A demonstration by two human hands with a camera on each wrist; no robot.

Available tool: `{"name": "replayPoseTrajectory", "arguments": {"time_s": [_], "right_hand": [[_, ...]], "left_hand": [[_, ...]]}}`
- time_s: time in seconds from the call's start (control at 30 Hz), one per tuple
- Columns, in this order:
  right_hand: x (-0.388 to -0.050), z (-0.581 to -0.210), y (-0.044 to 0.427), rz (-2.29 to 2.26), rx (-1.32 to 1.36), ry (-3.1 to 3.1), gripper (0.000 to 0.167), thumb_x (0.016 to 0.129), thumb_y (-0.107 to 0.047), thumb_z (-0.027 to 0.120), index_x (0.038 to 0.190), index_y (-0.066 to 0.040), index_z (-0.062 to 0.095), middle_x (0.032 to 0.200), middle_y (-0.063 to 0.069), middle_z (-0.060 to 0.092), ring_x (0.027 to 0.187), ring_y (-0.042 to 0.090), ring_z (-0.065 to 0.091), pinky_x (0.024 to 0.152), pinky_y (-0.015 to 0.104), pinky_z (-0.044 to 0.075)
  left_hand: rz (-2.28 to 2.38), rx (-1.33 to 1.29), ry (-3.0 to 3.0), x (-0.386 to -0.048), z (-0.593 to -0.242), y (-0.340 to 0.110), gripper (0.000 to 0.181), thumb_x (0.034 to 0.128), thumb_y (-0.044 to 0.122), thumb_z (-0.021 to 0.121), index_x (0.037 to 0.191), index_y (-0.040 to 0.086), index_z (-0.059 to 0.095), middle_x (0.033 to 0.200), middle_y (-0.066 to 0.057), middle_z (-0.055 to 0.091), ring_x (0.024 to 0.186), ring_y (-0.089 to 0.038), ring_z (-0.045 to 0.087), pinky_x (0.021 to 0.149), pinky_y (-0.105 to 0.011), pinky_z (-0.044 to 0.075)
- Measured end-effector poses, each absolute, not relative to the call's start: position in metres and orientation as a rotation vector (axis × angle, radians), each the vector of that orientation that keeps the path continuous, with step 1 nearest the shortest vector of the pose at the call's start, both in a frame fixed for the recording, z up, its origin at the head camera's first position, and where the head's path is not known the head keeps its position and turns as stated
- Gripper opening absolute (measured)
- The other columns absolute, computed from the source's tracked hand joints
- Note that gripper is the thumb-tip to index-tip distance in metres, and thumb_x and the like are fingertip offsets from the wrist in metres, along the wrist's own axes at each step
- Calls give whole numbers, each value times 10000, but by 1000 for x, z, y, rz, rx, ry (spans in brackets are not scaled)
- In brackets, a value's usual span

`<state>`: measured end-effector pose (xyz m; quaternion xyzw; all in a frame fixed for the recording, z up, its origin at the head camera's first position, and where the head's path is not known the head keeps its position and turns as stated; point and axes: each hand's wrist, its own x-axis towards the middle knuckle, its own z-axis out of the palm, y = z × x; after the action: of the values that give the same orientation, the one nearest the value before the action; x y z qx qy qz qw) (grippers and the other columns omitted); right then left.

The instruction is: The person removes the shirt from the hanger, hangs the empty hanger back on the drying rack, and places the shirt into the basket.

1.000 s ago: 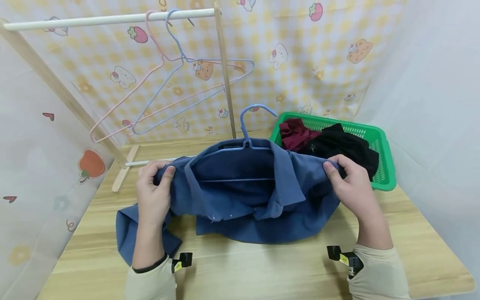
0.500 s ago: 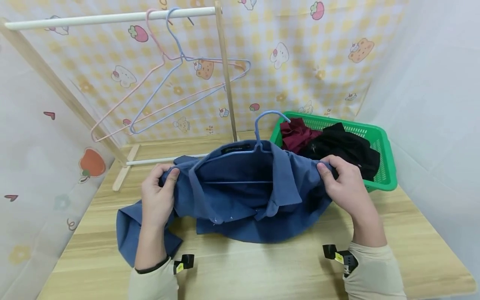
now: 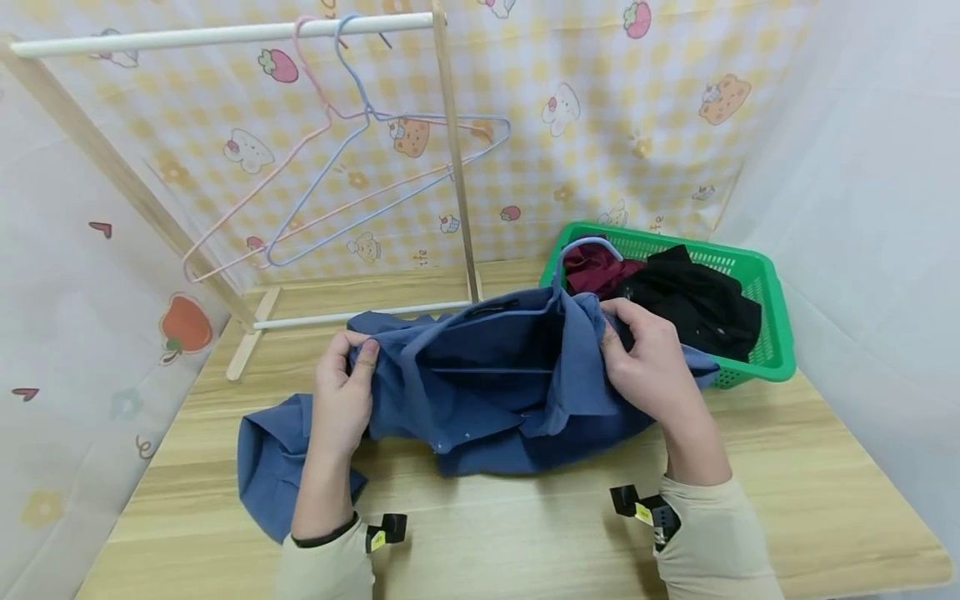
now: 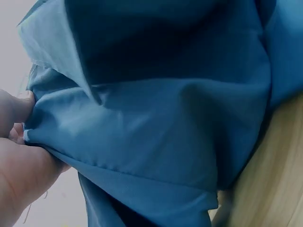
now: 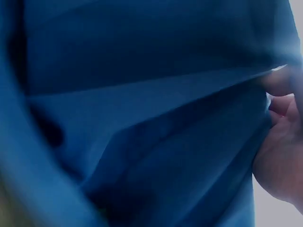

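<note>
A blue collared shirt (image 3: 480,408) is held up over the table, with a blue hanger (image 3: 559,265) inside it. The hanger's hook rises out of the collar and tilts right; its lower bar crosses the open neck, while its ends are hidden in cloth. At the left shoulder, my left hand (image 3: 343,392) pinches the fabric between thumb and fingers. My right hand (image 3: 648,358) pinches cloth beside the collar on the right. In the left wrist view, shirt fabric (image 4: 132,127) stretches from the thumb and fingers. Dark folds of the shirt (image 5: 156,123) fill most of the right wrist view.
Behind on the left stands a rack with a white rail (image 3: 225,35), bearing a pink hanger (image 3: 258,185) and another blue hanger (image 3: 318,179). A green basket (image 3: 780,325) at the right holds dark red cloth (image 3: 592,271) and black cloth (image 3: 693,304). A sleeve lies on the table (image 3: 525,533).
Both hands have come closer together. My right hand has shifted left to the collar and my left hand slightly right. The hanger's hook has swung right and lower, towards the basket.
</note>
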<state>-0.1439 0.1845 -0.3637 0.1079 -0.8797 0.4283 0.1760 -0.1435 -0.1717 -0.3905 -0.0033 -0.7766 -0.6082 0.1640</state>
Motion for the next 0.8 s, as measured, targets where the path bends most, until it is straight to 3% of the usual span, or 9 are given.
{"name": "replayPoseTrajectory", "arguments": {"time_s": [0.07,0.17,0.27,0.4,0.6,0.7,0.8], "right_hand": [[-144,-361,180,1270,326,-2456,292,1095,-106,470,1321,-86,653,1198,121,715,971,208,588,838,238,430],[-144,-359,175,1296,396,-2381,337,1104,-116,444,1409,-101,588,1164,107,690,959,169,567,827,236,411],[-145,-357,169,1223,465,-2332,359,1085,-161,577,1441,-123,600,1167,115,711,995,201,629,878,308,471],[-147,-356,162,1092,517,-2290,469,956,-161,794,1406,-117,669,1263,135,735,1153,296,656,989,463,497],[-148,-352,165,1053,546,-2199,460,852,-73,873,1293,-111,746,1151,111,765,1023,239,662,869,295,464],[-146,-351,164,1063,497,-2195,440,852,-85,881,1274,-123,759,1140,110,771,1020,237,675,860,262,455],[-144,-350,160,1066,418,-2203,408,878,-137,875,1270,-120,761,1134,130,774,1024,260,689,865,260,459]], "left_hand": [[-1764,-1,-2222,-144,-392,-170,234,1128,216,528,1129,-3,607,937,37,487,925,-137,546,818,-224,432],[-1823,43,-2192,-145,-394,-168,212,1133,207,510,1084,14,584,896,30,443,884,-147,508,797,-230,412],[-1916,94,-2109,-146,-393,-167,197,1137,184,488,1026,34,549,857,28,393,813,-151,446,751,-227,386],[-2113,122,-1988,-148,-393,-170,200,1136,193,485,976,86,539,873,48,395,823,-111,441,738,-194,390],[-2319,73,-2058,-149,-390,-189,198,1131,208,506,1010,107,626,857,61,525,788,-65,560,700,-184,493],[-1976,67,-2258,-148,-385,-188,187,1119,248,555,1142,97,664,987,50,605,967,-105,583,851,-237,484],[-1473,78,-2274,-141,-384,-176,289,1087,296,622,1284,91,675,1206,-57,658,1176,-245,564,1029,-394,447]]}}
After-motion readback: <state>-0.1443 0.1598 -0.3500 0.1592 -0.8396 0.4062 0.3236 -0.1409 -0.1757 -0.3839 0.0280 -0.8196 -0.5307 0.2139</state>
